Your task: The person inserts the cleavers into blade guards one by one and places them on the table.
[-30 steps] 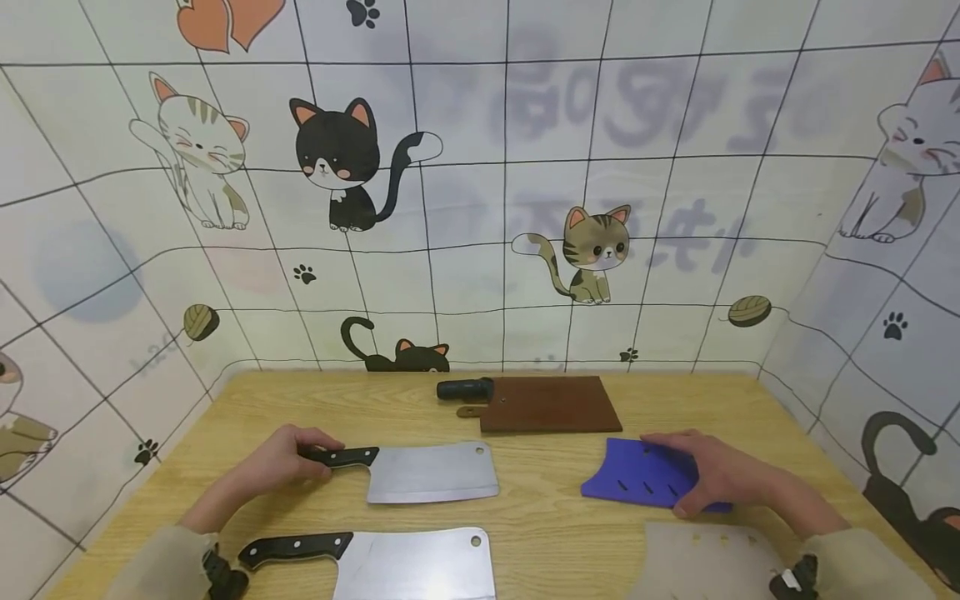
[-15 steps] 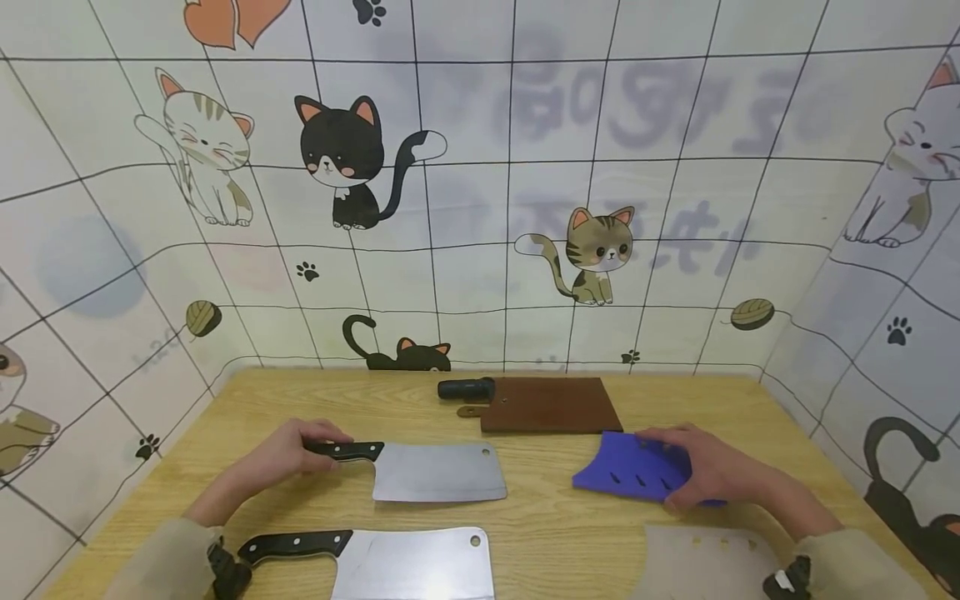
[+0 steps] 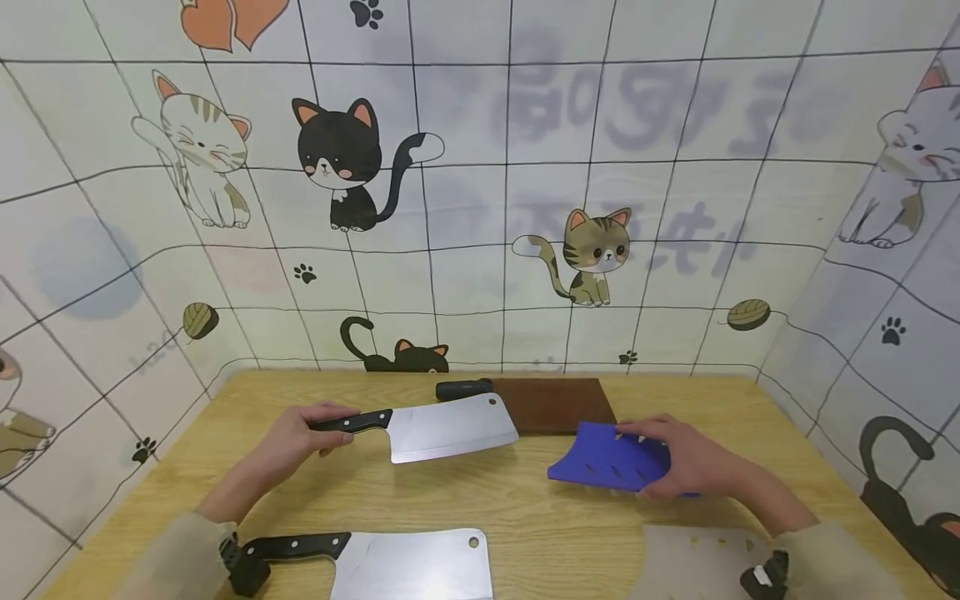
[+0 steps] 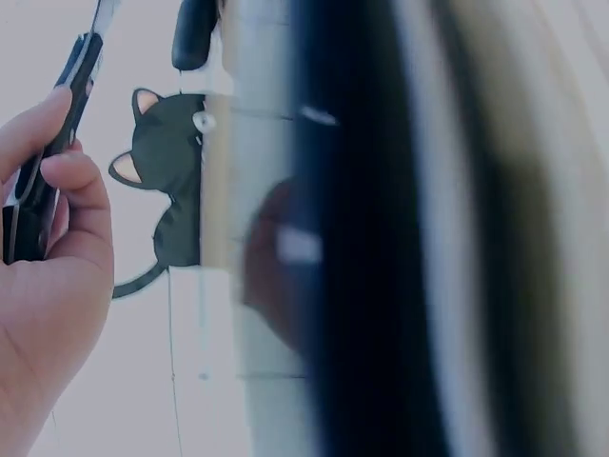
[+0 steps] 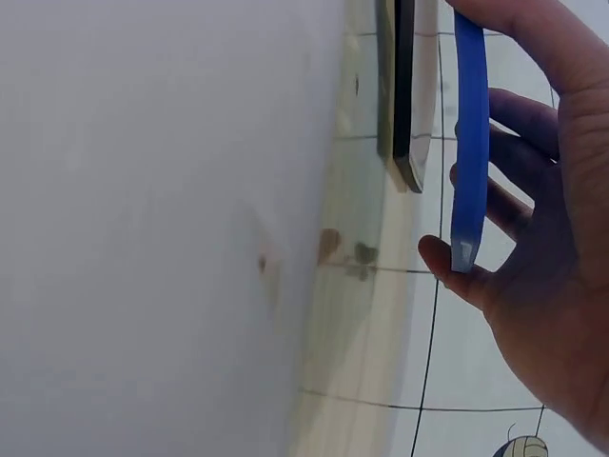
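Observation:
My left hand (image 3: 300, 433) grips the black handle of a steel cleaver (image 3: 450, 428) and holds it lifted off the wooden table (image 3: 480, 492), blade pointing right. In the left wrist view the fingers (image 4: 71, 190) curl round the handle (image 4: 43, 171). My right hand (image 3: 693, 462) holds a blue slotted knife sheath (image 3: 607, 462) raised off the table, its open end toward the cleaver. In the right wrist view the blue sheath (image 5: 469, 143) is seen edge-on between thumb and fingers.
A second cleaver (image 3: 375, 562) lies at the table's near edge. A brown sheath (image 3: 558, 404) with a black-handled knife (image 3: 465, 388) in it lies at the back. A beige sheath (image 3: 705, 558) lies near right. Cat-patterned walls enclose the table.
The left hand lifted the cleaver off the table and moved it back and right. The right hand raised the blue sheath and shifted it left toward the blade.

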Tool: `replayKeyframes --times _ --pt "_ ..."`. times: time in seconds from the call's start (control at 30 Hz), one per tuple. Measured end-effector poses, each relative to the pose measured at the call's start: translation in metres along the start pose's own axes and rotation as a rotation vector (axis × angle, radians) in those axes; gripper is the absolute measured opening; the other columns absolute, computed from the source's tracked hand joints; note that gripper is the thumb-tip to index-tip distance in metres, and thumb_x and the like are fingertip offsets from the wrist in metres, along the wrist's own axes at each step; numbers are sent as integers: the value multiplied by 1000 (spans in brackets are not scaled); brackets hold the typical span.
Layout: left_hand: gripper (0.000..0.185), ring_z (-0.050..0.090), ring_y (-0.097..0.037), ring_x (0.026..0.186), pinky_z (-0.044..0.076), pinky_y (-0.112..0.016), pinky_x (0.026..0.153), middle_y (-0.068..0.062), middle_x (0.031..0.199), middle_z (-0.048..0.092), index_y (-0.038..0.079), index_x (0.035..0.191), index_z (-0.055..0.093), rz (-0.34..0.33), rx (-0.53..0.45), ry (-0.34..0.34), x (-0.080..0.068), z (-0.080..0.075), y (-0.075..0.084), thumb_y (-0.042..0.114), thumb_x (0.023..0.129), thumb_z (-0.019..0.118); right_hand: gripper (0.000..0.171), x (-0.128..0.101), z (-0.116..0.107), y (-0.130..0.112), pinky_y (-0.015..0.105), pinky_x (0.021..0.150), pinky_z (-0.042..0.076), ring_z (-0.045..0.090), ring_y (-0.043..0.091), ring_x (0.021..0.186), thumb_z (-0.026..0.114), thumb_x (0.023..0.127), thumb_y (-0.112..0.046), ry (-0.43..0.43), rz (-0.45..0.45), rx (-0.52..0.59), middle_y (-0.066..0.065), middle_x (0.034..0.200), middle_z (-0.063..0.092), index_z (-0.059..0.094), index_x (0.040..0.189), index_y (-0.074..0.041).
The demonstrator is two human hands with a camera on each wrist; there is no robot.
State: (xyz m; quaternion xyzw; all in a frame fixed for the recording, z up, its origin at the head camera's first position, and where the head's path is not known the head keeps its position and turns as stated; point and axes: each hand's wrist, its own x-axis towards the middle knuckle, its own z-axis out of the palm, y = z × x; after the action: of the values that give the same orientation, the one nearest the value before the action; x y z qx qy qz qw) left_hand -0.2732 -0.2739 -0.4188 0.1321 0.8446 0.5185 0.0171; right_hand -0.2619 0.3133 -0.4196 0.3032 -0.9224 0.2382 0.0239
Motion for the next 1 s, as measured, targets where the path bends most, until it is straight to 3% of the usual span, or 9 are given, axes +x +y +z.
replayKeyframes --times 0.33,0.6,1.0 --pt "42 55 -18 67 38 -27 60 -17 120 61 3 125 73 -7 -50 26 8 21 19 12 85 83 87 20 7 -17 47 90 49 50 34 123 94 63 -40 10 -39 43 12 139 56 62 141 -15" --pt "41 54 -19 68 38 -28 63 -17 120 61 2 125 73 1 -52 16 12 23 15 12 86 82 86 27 10 -30 44 92 48 47 34 125 93 67 -37 -25 -77 104 8 143 55 61 143 -14" --pt "39 55 -18 66 41 -32 64 -17 115 62 -1 124 72 34 -88 -3 14 25 10 9 87 81 87 32 14 -31 43 95 48 47 30 127 93 68 -41 -33 -108 91 4 145 56 60 144 -14"
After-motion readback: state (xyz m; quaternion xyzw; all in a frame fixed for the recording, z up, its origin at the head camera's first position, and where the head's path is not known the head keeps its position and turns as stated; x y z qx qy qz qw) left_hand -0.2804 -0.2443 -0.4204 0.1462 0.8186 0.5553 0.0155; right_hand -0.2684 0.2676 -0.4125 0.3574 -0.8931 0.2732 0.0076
